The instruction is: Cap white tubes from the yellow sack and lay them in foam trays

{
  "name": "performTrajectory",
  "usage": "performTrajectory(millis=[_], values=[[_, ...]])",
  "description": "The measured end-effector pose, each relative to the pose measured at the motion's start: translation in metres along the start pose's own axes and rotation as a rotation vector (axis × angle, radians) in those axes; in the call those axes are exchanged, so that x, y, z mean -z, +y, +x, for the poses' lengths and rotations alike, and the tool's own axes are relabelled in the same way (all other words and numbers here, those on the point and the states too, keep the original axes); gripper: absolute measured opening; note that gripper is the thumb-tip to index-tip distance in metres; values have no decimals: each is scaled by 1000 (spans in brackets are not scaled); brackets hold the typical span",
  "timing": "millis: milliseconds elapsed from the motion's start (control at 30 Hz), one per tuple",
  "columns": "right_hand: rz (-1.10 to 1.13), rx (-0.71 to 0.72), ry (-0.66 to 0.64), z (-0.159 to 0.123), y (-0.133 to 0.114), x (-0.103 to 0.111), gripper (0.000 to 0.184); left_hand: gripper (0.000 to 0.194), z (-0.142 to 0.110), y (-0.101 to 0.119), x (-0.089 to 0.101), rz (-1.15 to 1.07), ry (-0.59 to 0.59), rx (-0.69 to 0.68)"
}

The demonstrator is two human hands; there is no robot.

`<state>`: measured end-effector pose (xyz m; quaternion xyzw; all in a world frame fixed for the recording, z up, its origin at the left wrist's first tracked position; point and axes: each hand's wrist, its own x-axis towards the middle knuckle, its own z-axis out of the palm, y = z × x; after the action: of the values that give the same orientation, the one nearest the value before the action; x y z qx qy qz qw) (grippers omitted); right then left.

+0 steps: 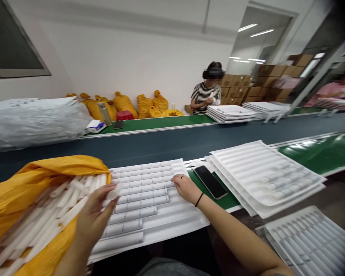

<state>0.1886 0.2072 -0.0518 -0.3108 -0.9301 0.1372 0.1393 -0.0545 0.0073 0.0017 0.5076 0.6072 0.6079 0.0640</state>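
Head view: lower left, the left hand [96,211] pinches a small white cylindrical piece [114,191]; at centre, the right hand [186,189], grip unclear, touches white printed tubes [142,204], apparently kept parallel by a white grooved tray [178,222].

The room is lit evenly and rather softly, in cool white. Bright lamps [247,27] show at the upper right. Across the wall [126,50] lies a wide, soft shadow. The green surface [310,155] at right carries white glare. The picture is slightly blurred, more toward the sides, where shapes look stretched. The upper right corner is black; the bottom middle is very dark.
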Motion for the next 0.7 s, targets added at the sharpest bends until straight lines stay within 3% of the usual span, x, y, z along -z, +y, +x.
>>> performTrajectory(millis=[100, 200, 333, 433, 533, 600, 700], values=[[-28, -24, -55, 24, -7, -8, 22, 31, -1, 2, -14, -133, -50, -42], [-44, -30, -71, 30, -8, 1, 19, 32, 0, 10, -23, -188, -41, -47], [-1, -47, -17, 14, -21, 19, 18, 29, -4, 19, -22, -518, 107, 161], [422, -5, 42, -7, -43, 26, 15, 26, -9, 23, -26, -848, 217, 379], [1004, 53, 84, -22, -67, 33, 21, 30, -14, 26, -34, -977, 186, 527], [1116, 60, 114, -27, -77, 39, 24, 32, -17, 29, -37, -991, 133, 562], [971, 116, 201, -29, -79, 52, 24, 31, -21, 30, -38, -970, 66, 566]])
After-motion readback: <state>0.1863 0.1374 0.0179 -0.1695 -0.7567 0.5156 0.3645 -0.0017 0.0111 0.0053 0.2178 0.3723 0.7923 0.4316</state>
